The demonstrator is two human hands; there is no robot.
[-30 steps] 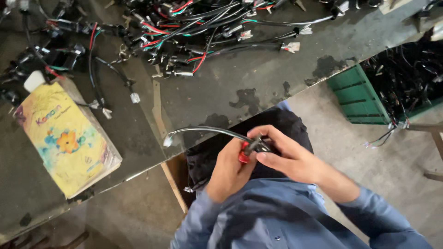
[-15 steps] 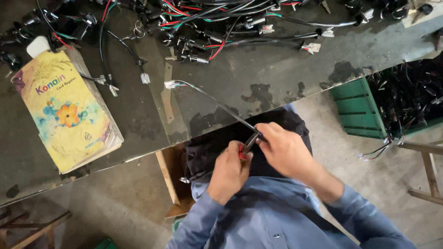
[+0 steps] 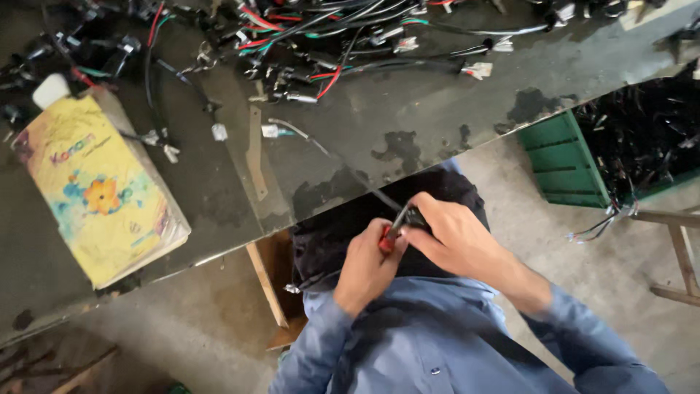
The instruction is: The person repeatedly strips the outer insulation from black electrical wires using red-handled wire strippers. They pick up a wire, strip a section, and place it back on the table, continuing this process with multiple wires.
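The left hand [image 3: 368, 266] is closed around a red-handled cutting tool [image 3: 390, 232], whose dark metal tip pokes out at one o'clock from the fist. The right hand [image 3: 456, 237], just beside it at three o'clock, pinches the near end of a thin black cable [image 3: 343, 164] right at the tool's tip. The cable is slim and dark. It runs up to eleven o'clock across the edge of the grey worktable [image 3: 408, 124] and ends in a pale sleeve with a small white connector [image 3: 270, 130]. Both hands work over a dark cloth [image 3: 328, 233] on the lap. At twelve o'clock lies a tangle of wire harnesses [image 3: 306, 40]. A yellow flowered packet [image 3: 102, 193] lies at nine o'clock, a green crate [image 3: 565, 164] at three.
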